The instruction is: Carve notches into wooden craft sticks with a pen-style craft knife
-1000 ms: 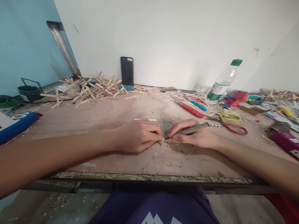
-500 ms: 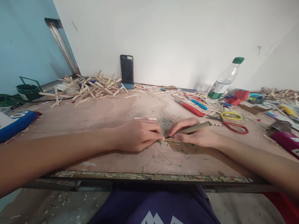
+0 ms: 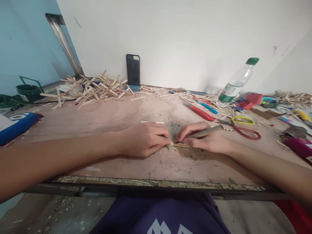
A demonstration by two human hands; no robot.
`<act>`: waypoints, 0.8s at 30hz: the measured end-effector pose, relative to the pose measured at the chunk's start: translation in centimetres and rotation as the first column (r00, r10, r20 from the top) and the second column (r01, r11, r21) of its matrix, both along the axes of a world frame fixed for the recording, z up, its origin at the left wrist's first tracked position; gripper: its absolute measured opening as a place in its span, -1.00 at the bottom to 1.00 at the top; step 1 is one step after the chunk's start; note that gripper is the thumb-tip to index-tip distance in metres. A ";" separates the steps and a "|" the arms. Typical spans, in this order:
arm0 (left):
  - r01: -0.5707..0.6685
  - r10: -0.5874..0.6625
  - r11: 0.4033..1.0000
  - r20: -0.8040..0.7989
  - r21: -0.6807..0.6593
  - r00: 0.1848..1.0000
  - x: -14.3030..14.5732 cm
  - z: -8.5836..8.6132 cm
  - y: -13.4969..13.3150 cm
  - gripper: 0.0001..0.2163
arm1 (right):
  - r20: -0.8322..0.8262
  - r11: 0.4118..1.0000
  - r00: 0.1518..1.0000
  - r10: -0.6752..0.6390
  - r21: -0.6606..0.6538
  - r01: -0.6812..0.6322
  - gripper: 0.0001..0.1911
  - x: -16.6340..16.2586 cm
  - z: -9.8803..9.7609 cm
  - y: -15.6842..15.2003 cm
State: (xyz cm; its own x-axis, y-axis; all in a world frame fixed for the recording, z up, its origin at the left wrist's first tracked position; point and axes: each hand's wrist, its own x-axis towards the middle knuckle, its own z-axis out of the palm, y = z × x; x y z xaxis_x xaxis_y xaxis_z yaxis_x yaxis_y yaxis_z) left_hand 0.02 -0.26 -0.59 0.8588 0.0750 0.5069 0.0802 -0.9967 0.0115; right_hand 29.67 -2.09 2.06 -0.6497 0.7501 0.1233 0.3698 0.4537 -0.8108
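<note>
My left hand (image 3: pixel 143 139) rests on the plywood table (image 3: pixel 102 123), fingers curled, pinching the left end of a thin wooden stick (image 3: pixel 181 145) that lies flat. My right hand (image 3: pixel 204 139) grips a knife with a long olive-brown handle (image 3: pixel 207 131) like a pen, its tip pressed on the stick just right of my left fingertips. Green shavings are scattered around the stick. A loose pale stick (image 3: pixel 152 122) lies just behind my left hand.
A heap of wooden sticks (image 3: pixel 92 89) lies at the back left beside a black phone (image 3: pixel 133 70) leaning on the wall. To the right are a red utility knife (image 3: pixel 202 113), scissors (image 3: pixel 240 128), a plastic bottle (image 3: pixel 236 83) and coloured clutter. A blue case (image 3: pixel 17 125) sits far left.
Both hands stay in place on the stick; only the head camera has shifted slightly.
</note>
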 end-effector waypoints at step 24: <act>-0.005 0.005 1.000 -0.009 0.031 1.000 -0.1 -0.1 0.0 -0.74 | 0.022 1.000 1.000 0.010 0.005 -0.010 -0.88 0.2 0.1 0.1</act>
State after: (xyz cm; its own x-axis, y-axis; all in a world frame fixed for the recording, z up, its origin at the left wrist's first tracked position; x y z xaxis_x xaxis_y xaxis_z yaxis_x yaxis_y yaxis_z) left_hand -0.10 -0.22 -0.66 0.8631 0.0637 0.5009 0.0849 -0.9962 -0.0197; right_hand 29.85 -1.99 2.11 -0.6599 0.7428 0.1131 0.3828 0.4619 -0.8000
